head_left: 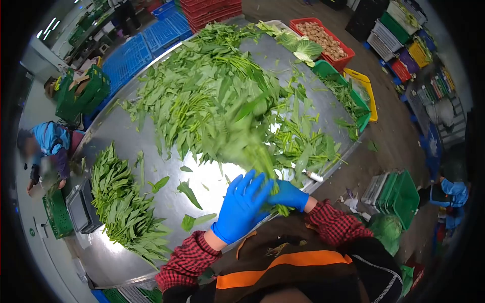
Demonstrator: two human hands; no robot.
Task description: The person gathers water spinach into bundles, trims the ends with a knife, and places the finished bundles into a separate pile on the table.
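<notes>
My right hand [292,196], in a blue glove, is closed around the stems of a bunch of water spinach [260,159]. The leafy end of that bunch points away from me and is smeared by motion. Beside it, my left hand [240,207], gloved in blue too, has its fingers stretched out with the tips close to the stems. Beyond both hands a large heap of water spinach [202,96] spreads over the metal table [121,262]. Neatly laid bunches of water spinach [124,202] line the left side. A few loose leaves [189,194] lie in between.
A dark scale-like device [81,207] stands at the table's left edge, near a person [50,141]. Along the right edge are a white cylindrical object [313,175], a green crate [361,118] and a red crate [308,22]. Stacked green baskets [404,199] stand on the floor.
</notes>
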